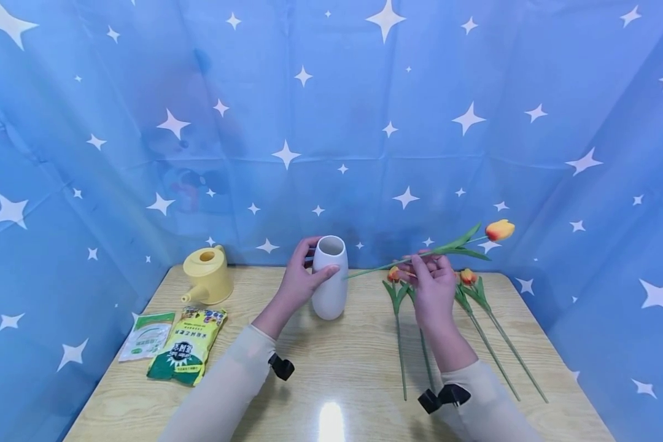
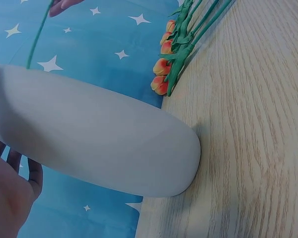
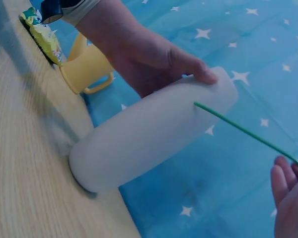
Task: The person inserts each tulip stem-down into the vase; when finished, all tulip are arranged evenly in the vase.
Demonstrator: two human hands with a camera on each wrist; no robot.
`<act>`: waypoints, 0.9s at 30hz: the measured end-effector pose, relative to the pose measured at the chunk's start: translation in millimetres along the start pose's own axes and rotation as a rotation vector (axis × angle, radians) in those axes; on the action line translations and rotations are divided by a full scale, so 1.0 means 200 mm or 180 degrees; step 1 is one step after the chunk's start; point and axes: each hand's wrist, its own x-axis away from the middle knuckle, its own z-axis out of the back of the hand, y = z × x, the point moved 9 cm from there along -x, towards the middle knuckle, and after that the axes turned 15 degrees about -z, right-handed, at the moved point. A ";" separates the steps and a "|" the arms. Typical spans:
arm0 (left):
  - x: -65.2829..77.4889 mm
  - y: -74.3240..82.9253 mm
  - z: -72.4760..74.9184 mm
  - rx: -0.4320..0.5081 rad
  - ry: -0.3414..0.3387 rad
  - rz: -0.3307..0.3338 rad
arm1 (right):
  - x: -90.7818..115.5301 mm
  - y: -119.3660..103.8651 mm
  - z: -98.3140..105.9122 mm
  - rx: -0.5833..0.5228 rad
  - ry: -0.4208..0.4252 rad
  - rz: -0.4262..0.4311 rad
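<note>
Left hand: mine, curled about the upper part of a white vase, thumb on the near side, fingers round the far side.
Right hand: mine, pinching the green stem of one yellow-and-red tulip between thumb and fingers, the other fingers loosely bent.
Vase: one, upright on the table, its mouth uncovered.
Held tulip: slanted, bloom up to the right; stem tip outside the vase, below the rim at its right side. Whether tip and vase touch, I cannot tell.
Sleeves: pale, a black device at each wrist.
Further tulips: lying on the table under and beside my right hand, blooms at the far edge.
Watering can: yellow, left of the vase.
Bag: yellow and green, lying in front of the can.
Packet: white and green, just left of the bag.
Curtain: blue, white stars, behind everything.
</note>
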 end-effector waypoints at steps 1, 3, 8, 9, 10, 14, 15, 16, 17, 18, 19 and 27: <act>0.00 0.00 0.00 -0.0006 -0.0003 0.0000 | 0.00 -0.01 0.01 -0.0002 0.0039 0.0014; 0.00 0.00 0.00 -0.0017 -0.0006 0.0007 | 0.00 -0.02 0.01 -0.0028 0.0088 0.0049; 0.00 -0.01 -0.01 -0.0031 -0.0007 0.0035 | -0.01 -0.06 0.03 -0.0290 0.0106 0.0179; 0.00 -0.01 -0.01 -0.0019 -0.0007 0.0037 | -0.01 -0.07 0.03 -0.0329 0.0099 0.0202; 0.00 -0.01 -0.01 -0.0006 -0.0006 0.0034 | -0.01 -0.08 0.03 -0.0351 0.0102 0.0214; 0.00 -0.02 -0.01 0.0025 -0.0010 0.0048 | -0.01 -0.11 0.03 -0.0443 0.0081 0.0289; 0.00 -0.02 -0.01 0.0022 -0.0013 0.0056 | -0.01 -0.12 0.02 -0.0466 0.0074 0.0313; 0.00 -0.02 -0.01 0.0016 -0.0015 0.0061 | -0.01 -0.12 0.02 -0.0501 0.0063 0.0336; 0.00 -0.03 -0.01 0.0012 -0.0016 0.0066 | -0.01 -0.13 0.02 -0.0543 0.0046 0.0353; 0.00 -0.02 -0.01 0.0012 -0.0015 0.0069 | -0.01 -0.13 0.02 -0.0577 0.0026 0.0362; 0.00 -0.02 -0.01 0.0009 -0.0013 0.0069 | -0.01 -0.14 0.01 -0.0601 -0.0003 0.0371; 0.00 -0.02 0.00 0.0017 0.0005 0.0052 | 0.00 -0.16 -0.04 -0.0700 -0.0204 0.0448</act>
